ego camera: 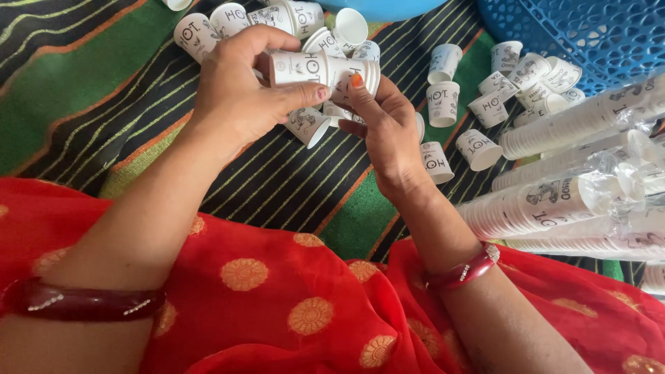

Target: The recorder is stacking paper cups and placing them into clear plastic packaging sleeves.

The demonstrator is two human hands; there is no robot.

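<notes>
We hold a short nested stack of white paper cups (324, 69) sideways above the striped mat (83, 76), both hands meeting on it. Our left hand (239, 90) wraps the stack's near end, fingers curled over the top and thumb pressed along the side facing us; our right hand (388, 131) comes up from below, fingertips pinching the far end by the rim, one painted nail showing against the cup wall. The stack lies roughly level, tilted slightly, well clear of the mat. Beneath and beyond it loose cups (443, 104) lie scattered, some upright, most tipped on their sides, a few touching one another. To the right long sleeves of stacked cups (554, 201) in clear plastic wrap lie side by side, and a blue plastic basket (589, 34) sits at the upper right corner, its edge just beside several loose cups. Red patterned cloth (277, 291) covers our lap in the foreground; a dark red bangle (463, 271) sits on each wrist. Risks as we judge them: thin paper walls may crease or oval under the thumb's pressure; the end cup, held only by fingertips, may slip out of the nest and drop among the loose ones; cups pushed together at an angle may jam or tear at the rim; a lowered forearm could roll nearby cups across the mat
</notes>
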